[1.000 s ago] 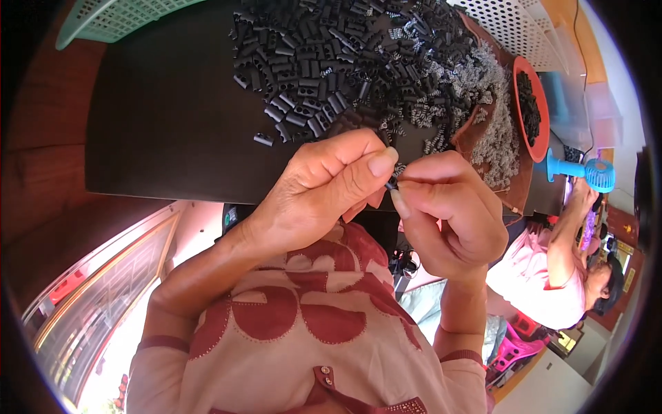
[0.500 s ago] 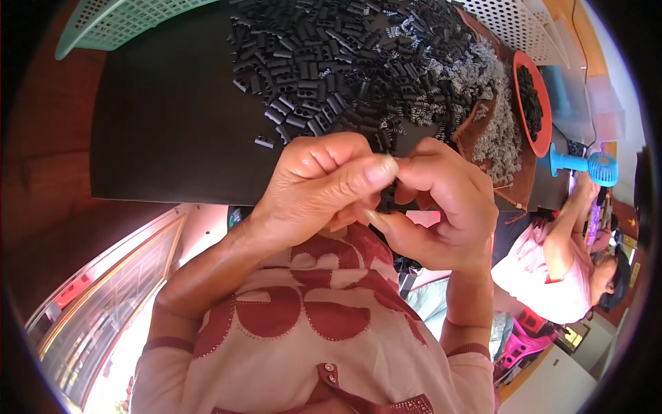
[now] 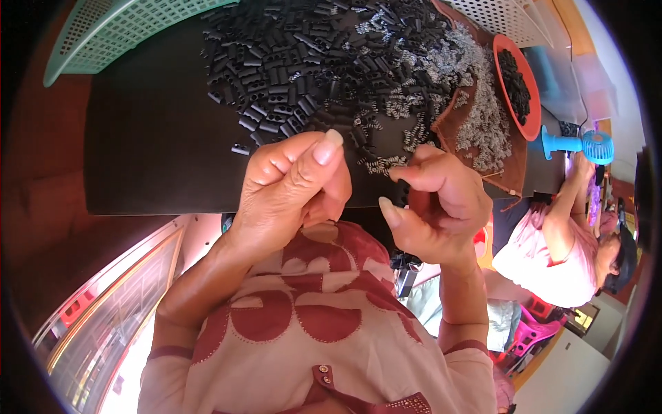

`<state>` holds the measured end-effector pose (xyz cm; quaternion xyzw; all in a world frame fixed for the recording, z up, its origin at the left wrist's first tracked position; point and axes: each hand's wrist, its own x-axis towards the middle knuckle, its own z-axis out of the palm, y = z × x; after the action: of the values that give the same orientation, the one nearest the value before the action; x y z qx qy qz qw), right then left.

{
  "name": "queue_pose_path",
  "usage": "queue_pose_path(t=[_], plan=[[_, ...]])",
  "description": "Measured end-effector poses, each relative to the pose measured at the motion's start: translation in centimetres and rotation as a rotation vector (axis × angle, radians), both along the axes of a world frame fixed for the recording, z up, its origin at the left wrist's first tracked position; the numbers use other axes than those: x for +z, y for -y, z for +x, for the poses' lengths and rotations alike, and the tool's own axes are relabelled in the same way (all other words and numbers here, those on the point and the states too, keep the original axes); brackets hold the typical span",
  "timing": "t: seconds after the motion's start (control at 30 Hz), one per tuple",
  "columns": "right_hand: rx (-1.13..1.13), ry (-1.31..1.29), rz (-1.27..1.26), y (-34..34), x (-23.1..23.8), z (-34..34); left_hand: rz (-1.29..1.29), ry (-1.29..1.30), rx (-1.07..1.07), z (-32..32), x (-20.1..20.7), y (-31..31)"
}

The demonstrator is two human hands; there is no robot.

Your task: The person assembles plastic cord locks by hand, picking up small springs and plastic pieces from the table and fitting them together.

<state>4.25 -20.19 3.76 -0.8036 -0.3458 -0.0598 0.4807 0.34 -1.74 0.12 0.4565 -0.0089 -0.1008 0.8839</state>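
My left hand (image 3: 293, 176) is closed above the table's near edge, thumb pressed against the curled fingers. Whatever it may hold is hidden behind the thumb and fingers. To its right, my right hand (image 3: 445, 207) has its thumb and forefinger apart with nothing seen between them; its other fingers are curled in. Beyond both hands spreads a heap of small black tube-like plastic pieces (image 3: 276, 83) with holes in them. Small metal coil springs (image 3: 483, 124) lie piled on a brown cloth (image 3: 509, 178) at the right, and some are scattered among the black pieces.
An orange-red bowl (image 3: 532, 130) of small dark pieces sits at the table's right. Beside it is a small blue fan (image 3: 597, 147). A green basket (image 3: 110, 52) and a white perforated basket (image 3: 507, 21) stand at the far edge. Another person (image 3: 552, 255) sits at the right.
My hands have drawn apart from fingertips nearly touching. The left moved left; the right thumb and forefinger now stand separated. The view has shifted slightly.
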Motion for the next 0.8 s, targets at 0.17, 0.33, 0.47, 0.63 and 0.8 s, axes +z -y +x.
queue_pose_path(t=[0.17, 0.33, 0.47, 0.63, 0.8], plan=[[-0.105, 0.021, 0.029, 3.0, 0.3, 0.9, 0.031, 0.032, 0.017, 0.1, -0.2, 0.1], [-0.606, -0.026, -0.07, 10.5, 1.4, 6.9, 0.031, 0.042, 0.002, 0.1, -0.4, -0.3], [-0.575, -0.045, -0.321, 16.8, 2.0, 12.5, 0.037, 0.04, -0.001, 0.0, -0.2, -0.3], [-0.527, -0.076, -0.401, 18.9, 1.7, 13.9, 0.046, 0.064, -0.032, 0.3, -0.3, -0.1], [-0.225, 0.059, -0.211, 9.0, 0.6, 11.2, 0.118, 0.106, -0.033, 0.1, -0.3, -0.3]])
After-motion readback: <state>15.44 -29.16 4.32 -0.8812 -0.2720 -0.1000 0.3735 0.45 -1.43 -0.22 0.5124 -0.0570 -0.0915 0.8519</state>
